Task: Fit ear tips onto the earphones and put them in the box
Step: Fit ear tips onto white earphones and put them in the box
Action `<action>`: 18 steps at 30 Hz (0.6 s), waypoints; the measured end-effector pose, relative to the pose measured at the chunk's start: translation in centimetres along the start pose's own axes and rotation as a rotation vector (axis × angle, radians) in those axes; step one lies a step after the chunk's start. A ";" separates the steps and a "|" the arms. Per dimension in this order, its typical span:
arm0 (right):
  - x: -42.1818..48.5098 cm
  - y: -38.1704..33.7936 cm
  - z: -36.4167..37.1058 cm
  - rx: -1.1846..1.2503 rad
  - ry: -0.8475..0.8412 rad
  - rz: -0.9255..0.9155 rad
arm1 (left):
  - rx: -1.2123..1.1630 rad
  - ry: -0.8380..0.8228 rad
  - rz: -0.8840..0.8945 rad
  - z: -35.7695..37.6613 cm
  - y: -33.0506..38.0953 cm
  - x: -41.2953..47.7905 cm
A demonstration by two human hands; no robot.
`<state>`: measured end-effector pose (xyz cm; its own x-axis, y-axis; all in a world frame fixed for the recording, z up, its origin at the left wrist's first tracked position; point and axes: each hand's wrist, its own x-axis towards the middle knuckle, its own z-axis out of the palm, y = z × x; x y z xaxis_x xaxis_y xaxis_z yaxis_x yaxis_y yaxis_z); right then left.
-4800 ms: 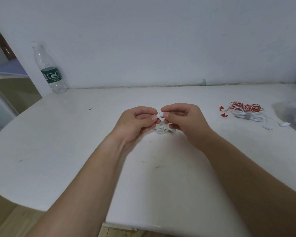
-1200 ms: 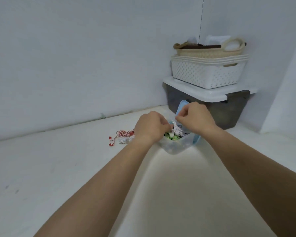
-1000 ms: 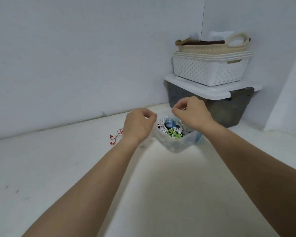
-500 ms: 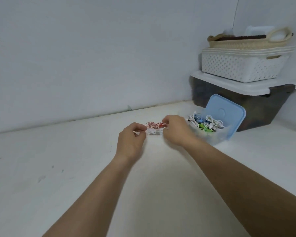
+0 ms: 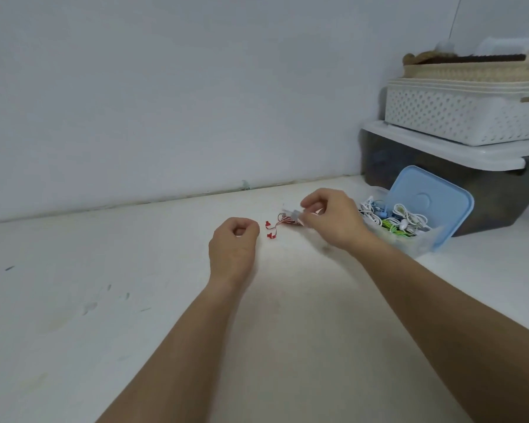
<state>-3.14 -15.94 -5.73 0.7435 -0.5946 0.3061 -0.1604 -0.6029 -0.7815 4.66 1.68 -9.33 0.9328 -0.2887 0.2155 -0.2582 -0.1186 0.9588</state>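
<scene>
A coiled pair of red and white earphones (image 5: 283,220) is lifted just above the white table, its two red buds (image 5: 268,229) dangling to the left. My right hand (image 5: 330,219) pinches the coil at its grey band. Left of the buds, my left hand (image 5: 235,244) hovers with fingers curled, and I see nothing in it. The clear plastic box (image 5: 409,244) sits right of my right hand, holding several coiled earphones in white, blue and green. Its light blue lid (image 5: 431,206) leans up against it.
A dark storage bin with a white lid (image 5: 440,151) stands in the back right corner, with a white perforated basket (image 5: 458,117) and a woven basket (image 5: 471,67) stacked on it. The white wall runs along the table's far edge.
Both hands left the box after dropping the earlier earphones in, and the view swung left. My right hand took hold of the red and white coil and lifted it; my left hand drew back.
</scene>
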 end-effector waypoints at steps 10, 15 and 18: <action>-0.9 -4.8 0.1 0.623 -0.223 0.176 | -0.477 -0.253 -0.300 1.0 1.9 -0.9; -1.5 -6.9 0.5 0.725 -0.317 0.199 | -0.511 -0.279 -0.278 0.1 1.6 -0.3; -1.8 -7.7 0.3 0.752 -0.324 0.205 | -0.498 -0.328 -0.306 -0.3 1.7 -0.4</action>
<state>-3.00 -10.08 -0.47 0.9146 -0.4027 0.0371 0.0770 0.0832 -0.9936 3.95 1.85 -7.75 0.8007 -0.5948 -0.0716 0.2259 0.1892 0.9556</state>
